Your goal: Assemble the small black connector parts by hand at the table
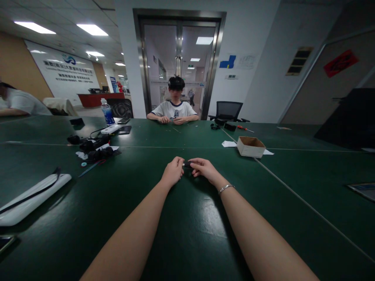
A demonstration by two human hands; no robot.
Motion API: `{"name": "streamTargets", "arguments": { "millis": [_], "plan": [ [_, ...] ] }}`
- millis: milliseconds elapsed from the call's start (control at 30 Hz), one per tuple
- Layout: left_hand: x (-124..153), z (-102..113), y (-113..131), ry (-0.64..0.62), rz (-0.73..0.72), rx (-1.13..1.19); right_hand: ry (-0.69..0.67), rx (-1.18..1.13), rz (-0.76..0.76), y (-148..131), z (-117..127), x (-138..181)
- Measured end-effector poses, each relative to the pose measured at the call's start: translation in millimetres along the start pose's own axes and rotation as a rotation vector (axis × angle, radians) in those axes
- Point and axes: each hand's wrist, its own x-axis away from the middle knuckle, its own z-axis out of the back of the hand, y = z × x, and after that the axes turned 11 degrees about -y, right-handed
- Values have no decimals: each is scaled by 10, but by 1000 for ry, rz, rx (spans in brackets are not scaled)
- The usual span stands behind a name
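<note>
Both my arms reach out over a dark green table [187,218]. My left hand [172,171] and my right hand [203,168] meet at the table's middle, fingers curled. Between them they pinch a small dark object [187,164], each hand gripping one end; it is too small to name. A thin bracelet [225,188] circles my right wrist.
An open cardboard box [250,146] stands to the right, on white paper. Black cables and parts [95,150], a water bottle [107,112] and a white pouch [29,197] lie to the left. A person [175,107] sits opposite, hands on the table; another person [17,103] sits far left.
</note>
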Motion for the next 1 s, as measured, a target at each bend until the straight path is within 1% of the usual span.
{"name": "streamTargets", "arguments": {
  "millis": [100,233,400,567,667,800,900,1000],
  "plan": [
    [-16,3,-20,1,-36,-55,-1,13,5,5,5,-3],
    [-26,5,-47,-3,-39,-12,-11,18,12,5,12,1],
    [-34,5,-68,3,-78,-56,-6,20,8,0,8,6],
    [-39,5,-80,-52,-60,-19,-12,6,9,0,5,6],
    [-42,9,-74,-32,-65,-15,-14,9,8,3,11,5],
    [-51,11,-67,-54,-12,85,-13,6,10,2,14,7],
    [-48,13,-63,-42,-29,63,-17,-1,9,3,14,8],
    [-45,16,-62,-37,-25,103,-15,-5,8,10,19,4]
  ]
}}
